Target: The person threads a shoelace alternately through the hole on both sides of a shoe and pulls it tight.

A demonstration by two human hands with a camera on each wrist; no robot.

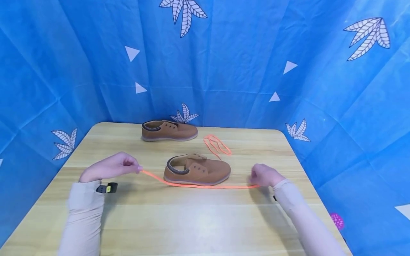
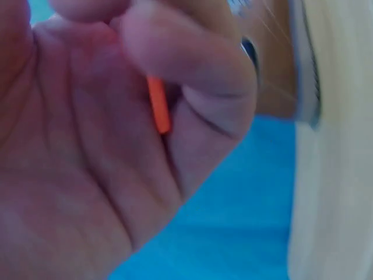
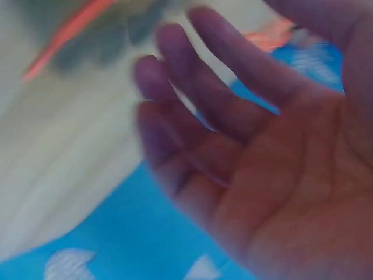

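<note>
Backdrop (image 1: 224, 64): blue leaf-print cloth behind pale wooden table (image 1: 205, 220).
Orange lace (image 1: 209, 187): runs between the hands; likely light, limp, best pinched near an end.
Left hand (image 1: 110, 168): pinches one lace end.
Right hand (image 1: 266, 175): fingers loosely bent, empty, beside the other end.
Near shoe (image 1: 213, 170): between hands, just behind lace; possible snag.
Coiled lace (image 1: 226, 149), far shoe (image 1: 173, 132): beyond both hands.

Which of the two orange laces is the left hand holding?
The stretched lace along the nearer shoe; the left hand pinches one end. The other lace lies looped on the table beyond that shoe, apart from both hands.
</note>
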